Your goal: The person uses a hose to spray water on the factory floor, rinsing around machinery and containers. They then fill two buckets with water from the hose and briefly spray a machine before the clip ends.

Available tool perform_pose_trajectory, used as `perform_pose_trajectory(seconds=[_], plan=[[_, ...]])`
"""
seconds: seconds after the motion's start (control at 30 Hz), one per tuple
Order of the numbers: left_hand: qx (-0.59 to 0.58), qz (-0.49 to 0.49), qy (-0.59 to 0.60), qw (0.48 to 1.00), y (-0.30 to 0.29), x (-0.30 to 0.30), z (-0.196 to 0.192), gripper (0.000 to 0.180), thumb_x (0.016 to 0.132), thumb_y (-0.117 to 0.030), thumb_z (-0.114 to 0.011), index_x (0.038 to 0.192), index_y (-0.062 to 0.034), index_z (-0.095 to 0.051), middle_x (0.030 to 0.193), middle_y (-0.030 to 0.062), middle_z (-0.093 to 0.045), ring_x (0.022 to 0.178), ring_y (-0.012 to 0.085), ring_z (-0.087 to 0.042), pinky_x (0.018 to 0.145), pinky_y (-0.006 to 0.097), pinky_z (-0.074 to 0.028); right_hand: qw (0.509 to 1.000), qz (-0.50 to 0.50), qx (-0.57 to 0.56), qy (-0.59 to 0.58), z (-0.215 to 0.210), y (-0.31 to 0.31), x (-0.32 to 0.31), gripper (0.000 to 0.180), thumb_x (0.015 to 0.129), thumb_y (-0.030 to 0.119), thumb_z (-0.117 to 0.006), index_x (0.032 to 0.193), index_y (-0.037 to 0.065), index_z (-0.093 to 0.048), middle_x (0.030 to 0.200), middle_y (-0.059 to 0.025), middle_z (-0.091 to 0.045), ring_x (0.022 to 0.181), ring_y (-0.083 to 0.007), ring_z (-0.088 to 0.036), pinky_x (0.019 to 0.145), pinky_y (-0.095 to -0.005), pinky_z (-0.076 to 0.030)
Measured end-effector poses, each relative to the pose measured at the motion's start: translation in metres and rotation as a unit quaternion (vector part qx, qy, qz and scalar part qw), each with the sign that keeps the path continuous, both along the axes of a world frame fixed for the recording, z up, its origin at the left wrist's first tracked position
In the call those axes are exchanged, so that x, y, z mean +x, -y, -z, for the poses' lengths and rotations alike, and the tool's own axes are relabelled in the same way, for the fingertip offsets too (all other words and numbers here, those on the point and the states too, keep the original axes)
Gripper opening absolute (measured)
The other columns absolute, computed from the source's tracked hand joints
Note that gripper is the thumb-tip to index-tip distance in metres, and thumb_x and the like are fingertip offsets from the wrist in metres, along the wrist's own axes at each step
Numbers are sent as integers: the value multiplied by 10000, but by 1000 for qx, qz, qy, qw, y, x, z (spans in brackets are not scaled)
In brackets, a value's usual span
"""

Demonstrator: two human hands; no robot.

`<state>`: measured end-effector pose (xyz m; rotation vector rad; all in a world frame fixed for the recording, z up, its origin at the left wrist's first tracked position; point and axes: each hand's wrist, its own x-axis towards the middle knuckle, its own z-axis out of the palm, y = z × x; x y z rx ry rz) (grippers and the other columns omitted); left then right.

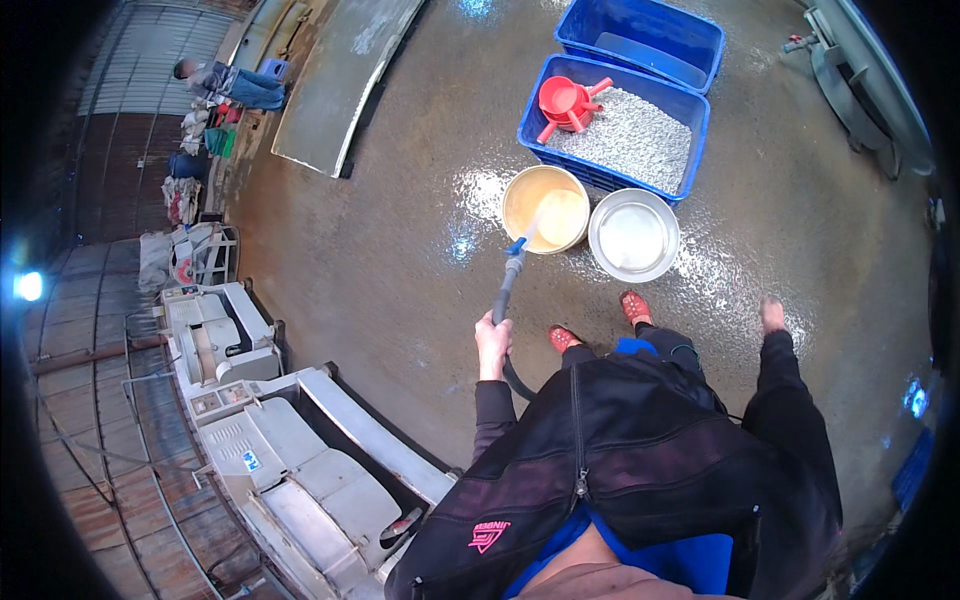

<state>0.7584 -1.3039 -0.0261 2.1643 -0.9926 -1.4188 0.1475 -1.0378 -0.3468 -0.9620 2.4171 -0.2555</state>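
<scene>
1. Grey flexible hose with a bright blue valve (pixel 516 246) near its tip (pixel 507 283): it rises from in front of the body and slants far and slightly right, ending over the near rim of a cream-coloured round bucket (pixel 510 212).
2. Whitish spray (pixel 538 222) leaves the hose's end and spreads into that bucket, whose inner wall looks yellowish and wet.
3. Left hand (pixel 493 345): reached out ahead of the body from a dark sleeve, back of the hand upward, fingers wrapped and clamped around the hose below its pale fitting.
4. Right hand (pixel 773 313): well apart to the right, at the end of an outstretched black sleeve (pixel 795 400), above the wet floor (pixel 730 345). I cannot tell whether its fingers are together or apart.
5. Just right of the bucket stands a silvery round metal basin (pixel 634 236) with a pale, shiny inside.
6. Just beyond both sits a blue rectangular plastic crate (pixel 697 150) of whitish-grey granules (pixel 640 140), with red plastic dippers (pixel 562 100) stacked at its left side; a second blue crate (pixel 640 35) adjoins it on the far side.
7. Light-grey machines (pixel 310 500) line the left, near side.
</scene>
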Motion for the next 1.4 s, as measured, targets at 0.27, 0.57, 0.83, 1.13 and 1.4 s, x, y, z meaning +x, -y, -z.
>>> perform_pose_trajectory(seconds=[0.27, 0.57, 0.83, 1.13, 1.4], plan=[[-17, -8, -2, 1000, -9, -15, 0, 353, 740, -9, -500, 1091, -2, -540, 536, -12, -424, 363, 71, -387, 316, 239, -309, 964, 143, 17, 225, -2, -113, 65, 217, 774, 217, -537, 758, 16, -618, 604, -122, -611, 524, -247, -598, 509, -394, -485], [17, 27, -28, 999, 3, 3, 7, 261, 755, 1, -474, 1012, 17, -512, 526, -14, -397, 350, 72, -373, 301, 235, -307, 974, 96, 26, 203, -77, -6, 163, 354, 838, 306, -474, 1055, 57, -601, 851, -151, -648, 766, -255, -621, 688, -343, -486], [2, 38, -42, 998, 8, 16, 17, 173, 749, 1, -488, 921, 5, -499, 528, -5, -411, 350, 85, -390, 301, 244, -320, 973, 145, -55, 170, -130, 6, 158, 378, 837, 347, -463, 999, 49, -630, 767, -103, -647, 674, -205, -615, 620, -323, -491], [-4, 59, -52, 997, 16, 24, 30, 99, 734, 6, -484, 832, -11, -490, 517, 0, -412, 343, 90, -390, 297, 248, -322, 928, 239, 103, 266, -99, -62, 192, 365, 860, 335, -444, 987, 53, -639, 765, -98, -652, 607, -206, -598, 498, -353, -496], [1, 88, -44, 995, 19, 23, 34, 123, 730, 11, -498, 852, -3, -495, 529, 1, -423, 355, 90, -407, 301, 250, -331, 935, 238, 71, 251, -105, -51, 197, 346, 841, 314, -457, 876, 23, -641, 743, -98, -654, 591, -208, -606, 502, -339, -490]])
